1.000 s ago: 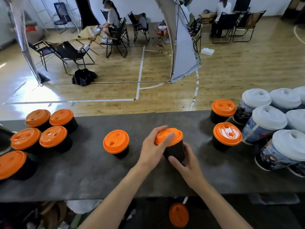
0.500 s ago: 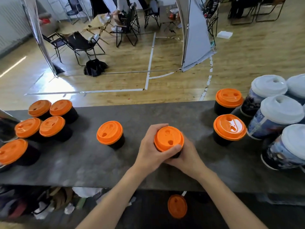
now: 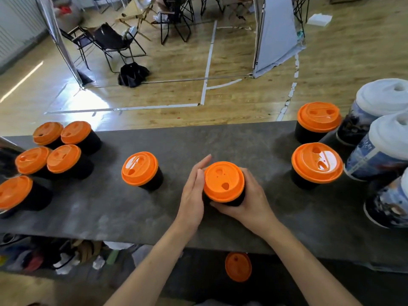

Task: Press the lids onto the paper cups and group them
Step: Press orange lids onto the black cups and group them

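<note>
Near the front edge of the dark grey counter (image 3: 220,140), the black paper cup (image 3: 235,200) is being gripped by curled fingers of the right hand (image 3: 250,203). Straight fingers of the left hand (image 3: 194,193) are being rested against its round orange plastic lid (image 3: 224,184). Even pressure round the rim is probably being called for, cup upright.
</note>
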